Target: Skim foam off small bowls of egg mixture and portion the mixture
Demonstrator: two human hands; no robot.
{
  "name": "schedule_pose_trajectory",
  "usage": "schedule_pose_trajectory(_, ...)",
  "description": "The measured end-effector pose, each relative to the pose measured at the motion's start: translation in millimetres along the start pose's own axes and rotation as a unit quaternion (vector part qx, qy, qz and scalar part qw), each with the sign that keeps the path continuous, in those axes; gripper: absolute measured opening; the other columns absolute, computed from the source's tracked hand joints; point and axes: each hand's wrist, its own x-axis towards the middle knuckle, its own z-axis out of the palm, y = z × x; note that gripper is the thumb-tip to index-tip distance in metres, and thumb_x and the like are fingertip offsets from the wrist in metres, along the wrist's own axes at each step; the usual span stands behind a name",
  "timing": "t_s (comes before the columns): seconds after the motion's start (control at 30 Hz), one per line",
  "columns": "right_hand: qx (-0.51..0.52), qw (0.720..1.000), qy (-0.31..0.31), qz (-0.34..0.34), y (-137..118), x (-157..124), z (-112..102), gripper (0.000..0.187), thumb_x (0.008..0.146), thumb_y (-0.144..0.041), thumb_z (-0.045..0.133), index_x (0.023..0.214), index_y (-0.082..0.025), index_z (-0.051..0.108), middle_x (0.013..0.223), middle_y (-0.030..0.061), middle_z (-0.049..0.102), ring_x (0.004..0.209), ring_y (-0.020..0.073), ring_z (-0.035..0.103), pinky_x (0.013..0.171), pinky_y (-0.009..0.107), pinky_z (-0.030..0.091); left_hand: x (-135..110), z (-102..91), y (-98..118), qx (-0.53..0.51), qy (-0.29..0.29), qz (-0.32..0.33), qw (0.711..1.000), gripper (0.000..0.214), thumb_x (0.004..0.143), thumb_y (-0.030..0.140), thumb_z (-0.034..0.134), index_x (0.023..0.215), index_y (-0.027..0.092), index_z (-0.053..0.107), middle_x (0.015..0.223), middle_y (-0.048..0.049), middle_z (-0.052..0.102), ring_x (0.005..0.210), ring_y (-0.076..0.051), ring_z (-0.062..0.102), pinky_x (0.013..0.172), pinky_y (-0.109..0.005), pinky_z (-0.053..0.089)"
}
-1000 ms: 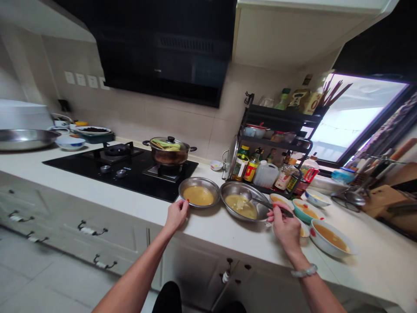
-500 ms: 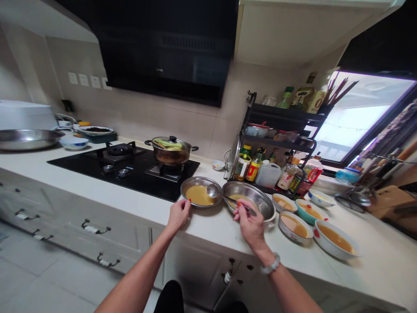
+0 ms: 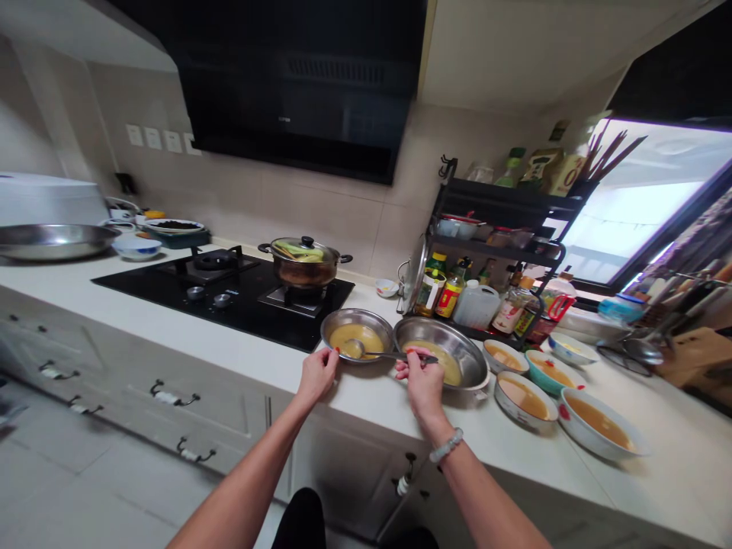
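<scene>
Your left hand (image 3: 319, 377) has its thumb and fingertips closed on the near-left rim of the smaller steel bowl (image 3: 337, 319), which sits just beyond and to the right of those fingers. Your right hand (image 3: 424, 385) is wrapped around the dark end of the ladle (image 3: 374, 354). From your right fingers the ladle runs leftward across the place where the two bowls meet, and its cup lies within the smaller bowl, over the yellowish liquid (image 3: 366, 335), just beyond your left fingertips (how deep it dips, you can't tell from here). Directly under and beyond your right fingers is the larger steel bowl (image 3: 473, 360), holding more pale liquid. To the right of those fingers stand the patterned bowl (image 3: 516, 415), the teal bowl (image 3: 534, 374) and the big white bowl (image 3: 580, 438), each with orange-brown liquid. Well beyond your left fingers, the lidded pot (image 3: 304, 274) rests on the stove (image 3: 274, 324); beyond your right fingers, bottles line the black rack (image 3: 497, 248).
</scene>
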Motion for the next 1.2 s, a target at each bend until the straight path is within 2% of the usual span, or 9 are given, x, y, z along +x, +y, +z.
schedule_pose_trajectory(0.3, 0.022, 0.999, 0.028, -0.006, -15.9, 2.2, -7.3, 0.029, 0.072, -0.042, 0.063, 0.080, -0.015, 0.057, 0.047, -0.0019, 0.060, 0.037, 0.0126, 0.056, 0.036, 0.021, 0.046, 0.4, 0.1, -1.9, 0.001, -0.008, 0.007, 1.000, 0.044, 0.084, 0.047, 0.037, 0.058, 0.018, 0.056, 0.050, -0.0006, 0.056, 0.052, -0.014, 0.048, 0.053, -0.024, 0.031)
schedule_pose_trajectory(0.9, 0.063, 0.995, 0.074, 0.018, -26.6, 6.2, -12.8, 0.027, 0.065, -0.039, 0.067, 0.071, -0.015, 0.056, 0.044, -0.0002, 0.058, 0.037, 0.0140, 0.056, 0.035, 0.022, 0.045, -0.8, -1.5, 1.2, 0.015, -0.005, 0.008, 1.000, 0.044, 0.084, 0.046, 0.037, 0.058, 0.017, 0.058, 0.050, -0.0005, 0.055, 0.052, -0.013, 0.047, 0.053, -0.025, 0.031)
schedule_pose_trajectory(1.2, 0.081, 0.994, 0.078, 0.016, -36.2, 14.7, -24.7, 0.030, 0.064, -0.038, 0.069, 0.079, -0.015, 0.056, 0.048, -0.0011, 0.061, 0.040, 0.0142, 0.057, 0.035, 0.021, 0.044, -0.5, -1.0, 0.3, 0.008, 0.002, 0.008, 1.000, 0.044, 0.083, 0.046, 0.039, 0.060, 0.016, 0.061, 0.051, -0.0014, 0.057, 0.052, -0.013, 0.047, 0.052, -0.024, 0.031)
